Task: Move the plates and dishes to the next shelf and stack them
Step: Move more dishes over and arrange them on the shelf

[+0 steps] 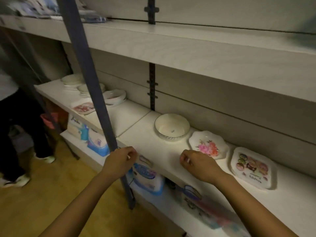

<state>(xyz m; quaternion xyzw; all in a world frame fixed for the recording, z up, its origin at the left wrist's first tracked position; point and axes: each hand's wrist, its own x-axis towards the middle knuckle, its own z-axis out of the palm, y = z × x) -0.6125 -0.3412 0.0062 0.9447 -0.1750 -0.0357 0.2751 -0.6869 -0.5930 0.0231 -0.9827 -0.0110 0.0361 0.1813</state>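
Hands hover empty, loosely curled: left hand (121,159) and right hand (196,162) poised before round white bowl (171,127), probably the next pick.

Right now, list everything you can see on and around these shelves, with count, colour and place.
Round bowl: one, white, right bay, left end.
Flower plate: one, white with pink flowers, beside the bowl.
Cartoon plate: one, white, rightmost.
Stacked dishes: several, white, left bay.
Patterned plate: one, pink and white, left bay front.
Packages: several, blue and white, lower shelf.
Post: one, dark blue.
Left hand, right hand: loosely curled, empty, at the shelf edge.
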